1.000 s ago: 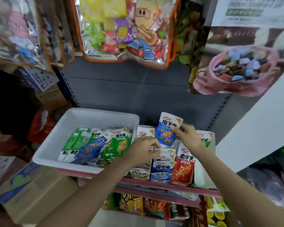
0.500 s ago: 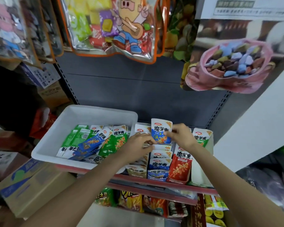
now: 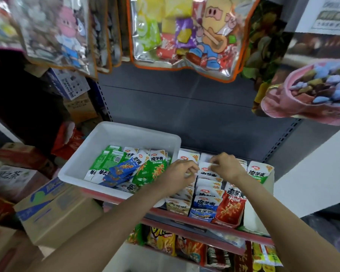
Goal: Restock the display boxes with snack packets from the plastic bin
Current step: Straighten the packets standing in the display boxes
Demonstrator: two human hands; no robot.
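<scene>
Our fingers on the right hand were curled on the top edge of a blue packet, pressing it down into the blue row of the display boxes. The left hand sat just beside it, fingers bent and touching the same packet's edge and the neighbouring row; whether it actually pinched anything we could not tell. We judged the step to be seating this packet upright among its fellows. The next move would call for reaching left into the white plastic bin, where green and blue packets lay in a loose heap, and picking one matching a row. The bin stood on the shelf, touching the boxes. The packets bore large Chinese characters, "魔芋爽", with a small red logo and "20" at the corners; finer print was too blurred to read.
</scene>
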